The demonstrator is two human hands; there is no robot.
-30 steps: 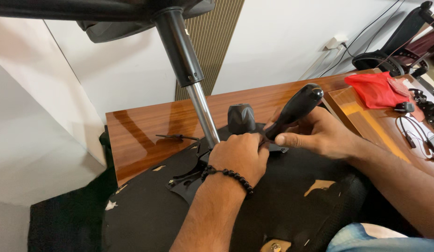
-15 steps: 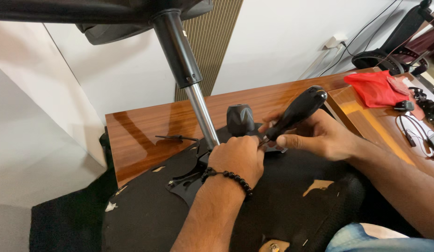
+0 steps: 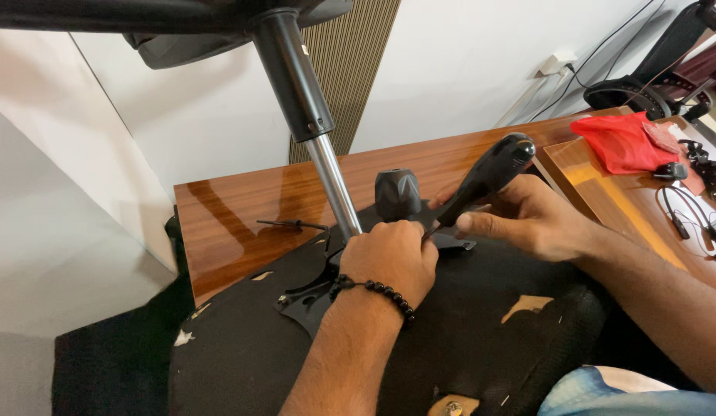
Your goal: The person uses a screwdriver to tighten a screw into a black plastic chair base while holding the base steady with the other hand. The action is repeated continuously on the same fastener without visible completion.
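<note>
An upturned office chair seat [image 3: 466, 347] with a worn black underside lies on the wooden table [image 3: 242, 223]. Its gas-lift column [image 3: 316, 131] rises at a slant to the chair base at the top. My right hand [image 3: 527, 219] is closed around the black handle of a screwdriver [image 3: 485, 177], whose tip points down to the metal mechanism plate [image 3: 316, 296]. My left hand [image 3: 393, 258], with a black bead bracelet on the wrist, is fisted on the plate at the screwdriver tip. Its fingers are hidden. A black faceted knob [image 3: 396, 192] stands just behind it.
A red cloth [image 3: 623, 142] lies at the right on a lighter wooden surface, with black cables and small parts [image 3: 700, 166] beside it. A thin black tool [image 3: 292, 225] lies on the table left of the column. White walls and a ribbed panel stand behind.
My right hand has tilted the screwdriver handle slightly. My left hand stays pressed on the plate. The view has shifted a little.
</note>
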